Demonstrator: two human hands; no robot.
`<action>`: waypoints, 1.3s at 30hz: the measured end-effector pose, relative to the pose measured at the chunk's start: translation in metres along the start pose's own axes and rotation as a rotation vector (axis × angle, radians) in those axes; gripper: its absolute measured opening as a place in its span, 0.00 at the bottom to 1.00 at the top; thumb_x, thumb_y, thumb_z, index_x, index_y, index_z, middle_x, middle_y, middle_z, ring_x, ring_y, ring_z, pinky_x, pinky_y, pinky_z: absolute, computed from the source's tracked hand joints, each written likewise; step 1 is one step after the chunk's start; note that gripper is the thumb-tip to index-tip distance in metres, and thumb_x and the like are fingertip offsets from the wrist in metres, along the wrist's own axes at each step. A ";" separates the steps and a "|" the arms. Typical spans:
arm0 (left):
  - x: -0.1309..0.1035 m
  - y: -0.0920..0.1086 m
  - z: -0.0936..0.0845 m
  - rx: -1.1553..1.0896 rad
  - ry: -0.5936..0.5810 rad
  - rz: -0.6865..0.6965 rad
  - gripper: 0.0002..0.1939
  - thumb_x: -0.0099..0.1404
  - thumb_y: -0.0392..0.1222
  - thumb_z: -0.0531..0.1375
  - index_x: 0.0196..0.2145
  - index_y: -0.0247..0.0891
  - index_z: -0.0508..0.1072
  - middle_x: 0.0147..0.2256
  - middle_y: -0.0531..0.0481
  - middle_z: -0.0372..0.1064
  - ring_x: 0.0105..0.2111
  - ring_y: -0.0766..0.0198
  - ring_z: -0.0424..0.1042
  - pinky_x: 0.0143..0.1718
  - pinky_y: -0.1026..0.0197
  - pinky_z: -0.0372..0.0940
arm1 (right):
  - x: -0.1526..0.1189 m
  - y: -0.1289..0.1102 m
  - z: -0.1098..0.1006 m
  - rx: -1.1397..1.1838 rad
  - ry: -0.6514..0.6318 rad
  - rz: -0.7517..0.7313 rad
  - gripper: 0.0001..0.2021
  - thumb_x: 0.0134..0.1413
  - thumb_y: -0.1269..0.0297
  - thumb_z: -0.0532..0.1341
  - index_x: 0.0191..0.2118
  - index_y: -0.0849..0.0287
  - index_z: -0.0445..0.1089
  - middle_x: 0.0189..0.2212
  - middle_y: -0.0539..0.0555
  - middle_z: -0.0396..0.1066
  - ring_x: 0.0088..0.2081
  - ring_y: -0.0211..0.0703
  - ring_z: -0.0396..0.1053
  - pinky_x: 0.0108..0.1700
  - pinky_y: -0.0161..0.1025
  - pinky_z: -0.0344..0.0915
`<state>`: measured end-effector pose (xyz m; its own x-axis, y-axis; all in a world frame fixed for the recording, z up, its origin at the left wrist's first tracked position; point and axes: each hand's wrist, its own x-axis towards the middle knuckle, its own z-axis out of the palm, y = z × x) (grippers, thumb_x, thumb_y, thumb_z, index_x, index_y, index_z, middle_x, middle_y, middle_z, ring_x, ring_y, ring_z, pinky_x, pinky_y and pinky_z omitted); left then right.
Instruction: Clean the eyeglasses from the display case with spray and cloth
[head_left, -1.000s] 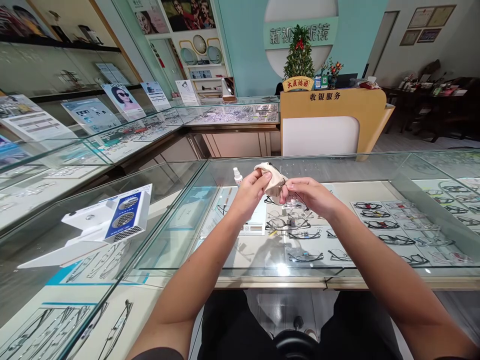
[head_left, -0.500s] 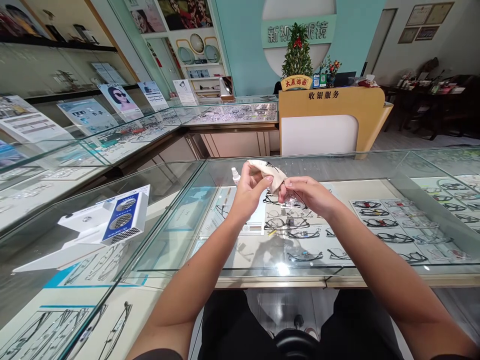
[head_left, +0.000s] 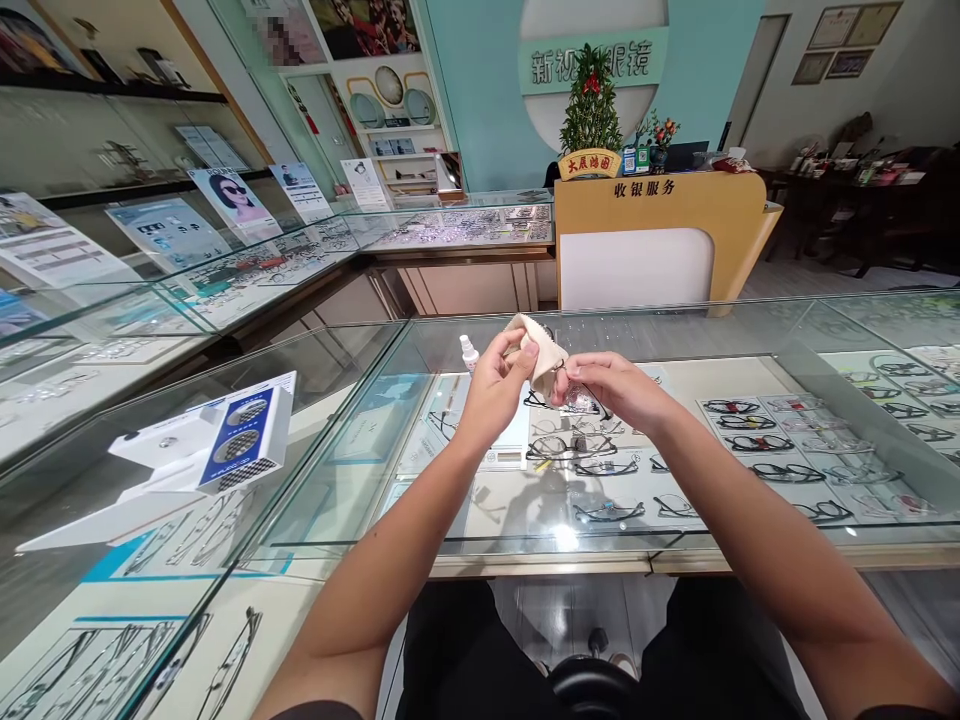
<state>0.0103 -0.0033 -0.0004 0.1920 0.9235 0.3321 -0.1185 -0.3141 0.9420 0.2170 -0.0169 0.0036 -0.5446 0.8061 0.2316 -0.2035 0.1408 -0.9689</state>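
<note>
In the head view, my left hand is closed on a cream cleaning cloth with a zigzag edge, folded between thumb and fingers. My right hand is closed too, its thumb and fingertips pinching a pair of glasses at the cloth's right edge. Most of those glasses are hidden by the cloth and fingers; a bit of dark rim shows behind the cloth. Both hands are close together above the glass counter. Just left of my left hand stands a small white spray bottle.
Under the counter glass lie rows of glasses. On the left, an open white and blue box rests on the glass. A yellow cashier desk with a plant stands beyond. Below me is a black stool seat.
The cloth has folded over and now stands more upright between my hands. My left fingers have shifted along it. The right hand keeps its pinch, and the view has moved very slightly.
</note>
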 end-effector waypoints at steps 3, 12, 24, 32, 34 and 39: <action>-0.002 0.002 0.000 0.016 0.003 -0.017 0.24 0.70 0.65 0.67 0.45 0.40 0.72 0.28 0.54 0.73 0.28 0.65 0.70 0.35 0.62 0.65 | 0.000 -0.001 0.000 -0.011 -0.013 -0.015 0.13 0.71 0.59 0.63 0.36 0.58 0.81 0.34 0.53 0.81 0.40 0.43 0.74 0.47 0.41 0.64; -0.004 0.013 0.001 0.081 0.029 0.045 0.22 0.67 0.59 0.71 0.32 0.40 0.70 0.29 0.54 0.68 0.31 0.66 0.67 0.36 0.63 0.64 | -0.001 -0.002 0.003 -0.050 -0.022 -0.003 0.14 0.72 0.59 0.62 0.36 0.57 0.81 0.34 0.53 0.80 0.41 0.43 0.74 0.49 0.42 0.65; -0.002 0.008 0.000 -0.235 -0.198 -0.146 0.21 0.67 0.59 0.72 0.40 0.39 0.74 0.27 0.52 0.77 0.26 0.61 0.77 0.34 0.59 0.74 | 0.000 -0.002 0.003 -0.056 0.007 0.005 0.14 0.70 0.57 0.63 0.36 0.57 0.81 0.35 0.54 0.81 0.40 0.44 0.74 0.46 0.41 0.63; -0.005 0.010 0.007 -0.315 -0.196 -0.121 0.20 0.64 0.56 0.74 0.38 0.40 0.74 0.25 0.53 0.75 0.24 0.63 0.73 0.34 0.56 0.75 | 0.002 -0.003 0.007 -0.062 0.010 -0.008 0.14 0.69 0.54 0.65 0.36 0.57 0.82 0.35 0.55 0.81 0.41 0.46 0.74 0.46 0.42 0.64; -0.006 0.009 0.010 -0.273 -0.130 -0.071 0.21 0.62 0.56 0.76 0.39 0.40 0.75 0.25 0.54 0.74 0.22 0.64 0.72 0.31 0.58 0.74 | 0.001 -0.005 0.009 -0.081 0.006 -0.021 0.15 0.69 0.53 0.65 0.35 0.57 0.82 0.35 0.55 0.81 0.40 0.46 0.74 0.47 0.42 0.64; -0.003 0.014 0.017 -0.248 -0.046 0.049 0.21 0.62 0.57 0.76 0.39 0.42 0.75 0.24 0.56 0.74 0.18 0.66 0.70 0.23 0.60 0.70 | 0.000 -0.017 0.017 -0.145 -0.002 -0.080 0.14 0.69 0.56 0.64 0.34 0.57 0.82 0.36 0.55 0.82 0.40 0.44 0.74 0.48 0.42 0.65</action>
<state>0.0247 -0.0142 0.0125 0.2234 0.8959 0.3841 -0.3632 -0.2892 0.8857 0.2066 -0.0289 0.0215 -0.5332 0.7877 0.3086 -0.1268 0.2863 -0.9497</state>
